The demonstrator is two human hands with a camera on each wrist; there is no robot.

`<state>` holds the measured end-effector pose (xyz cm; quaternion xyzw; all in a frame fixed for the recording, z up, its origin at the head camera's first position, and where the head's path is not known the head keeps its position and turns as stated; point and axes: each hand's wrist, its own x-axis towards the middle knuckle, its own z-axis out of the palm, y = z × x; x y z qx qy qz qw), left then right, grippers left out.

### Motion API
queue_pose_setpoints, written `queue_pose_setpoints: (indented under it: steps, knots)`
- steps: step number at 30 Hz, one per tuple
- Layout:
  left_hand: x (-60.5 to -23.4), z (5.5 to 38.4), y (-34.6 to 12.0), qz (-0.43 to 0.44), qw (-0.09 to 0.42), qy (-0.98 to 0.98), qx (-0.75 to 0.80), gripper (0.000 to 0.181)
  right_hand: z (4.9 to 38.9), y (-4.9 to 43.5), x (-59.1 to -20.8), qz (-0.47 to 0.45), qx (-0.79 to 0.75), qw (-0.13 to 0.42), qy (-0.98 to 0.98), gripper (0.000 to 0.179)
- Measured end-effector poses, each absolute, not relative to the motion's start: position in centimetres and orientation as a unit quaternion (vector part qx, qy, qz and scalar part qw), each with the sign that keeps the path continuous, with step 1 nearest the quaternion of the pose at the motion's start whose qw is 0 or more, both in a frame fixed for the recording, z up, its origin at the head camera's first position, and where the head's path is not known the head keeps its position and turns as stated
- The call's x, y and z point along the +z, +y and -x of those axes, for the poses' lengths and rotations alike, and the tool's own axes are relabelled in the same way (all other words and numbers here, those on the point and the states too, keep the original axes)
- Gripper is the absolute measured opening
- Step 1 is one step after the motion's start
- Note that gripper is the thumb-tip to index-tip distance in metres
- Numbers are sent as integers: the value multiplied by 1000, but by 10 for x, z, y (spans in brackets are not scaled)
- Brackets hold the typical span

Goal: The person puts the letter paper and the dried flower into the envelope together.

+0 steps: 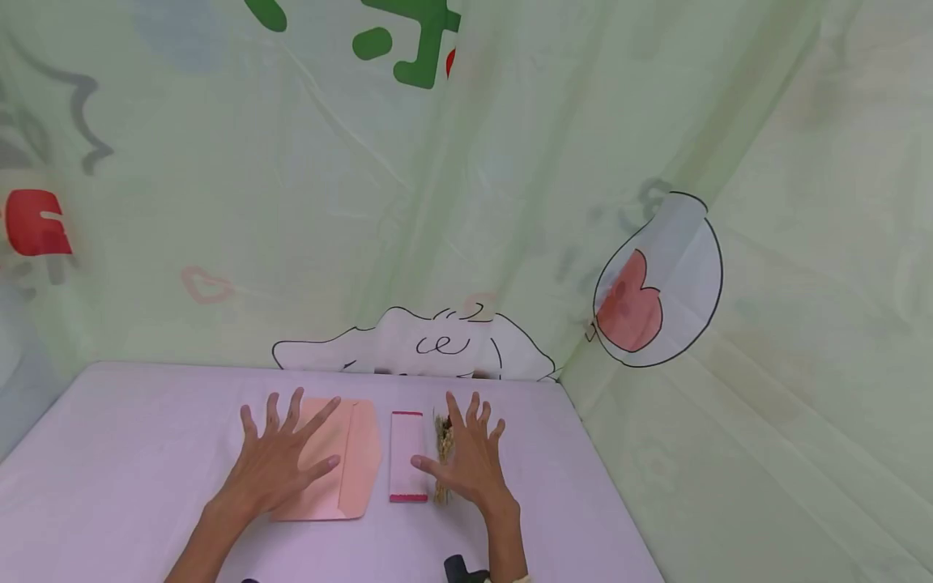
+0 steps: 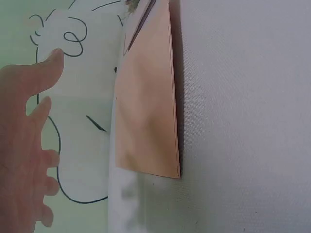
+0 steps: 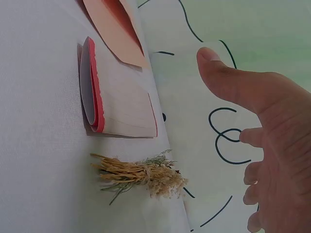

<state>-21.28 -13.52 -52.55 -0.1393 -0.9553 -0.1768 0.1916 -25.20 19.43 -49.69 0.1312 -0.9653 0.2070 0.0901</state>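
Both hands hover over the table with fingers spread and nothing in them. My left hand (image 1: 271,465) is above the left part of a pink envelope (image 1: 360,461), whose flap lies unfolded toward the right. In the left wrist view the envelope (image 2: 146,107) shows its smooth peach side. To its right lies a folded pale sheet with red edges (image 1: 406,453), its fold bulging in the right wrist view. A small tied bunch of dried flowers (image 3: 141,174) sits beside that sheet. My right hand (image 1: 474,461) hovers over the bunch and partly hides it in the head view.
The table (image 1: 583,518) has a pale cloth cover. Behind it hangs a light green curtain (image 1: 328,202) with printed drawings, and another curtain side (image 1: 765,445) borders the right edge. A dark object (image 1: 457,569) shows at the bottom by the right wrist.
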Motion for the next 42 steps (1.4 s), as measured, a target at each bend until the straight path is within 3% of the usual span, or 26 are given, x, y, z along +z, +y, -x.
queue_pose_setpoints:
  steps: [17, 22, 27, 34, 42]
  knots:
    - [-533, 211, -132, 141, 186, -955, -181, 81, 251, 188, -500, -134, 208, 92, -965, 112]
    - [-534, 210, -130, 146, 197, -952, -183, 80, 252, 184, -502, -116, 244, 111, -956, 86]
    - [-538, 212, -126, 153, 199, -951, -180, 77, 256, 179, -505, -101, 232, 181, -950, 51]
    - [-543, 213, -121, 153, 183, -951, -198, 74, 263, 166, -508, -69, 197, 235, -949, 20]
    - [-552, 212, -114, 149, 163, -951, -218, 72, 263, 144, -520, -5, 246, 191, -950, 27]
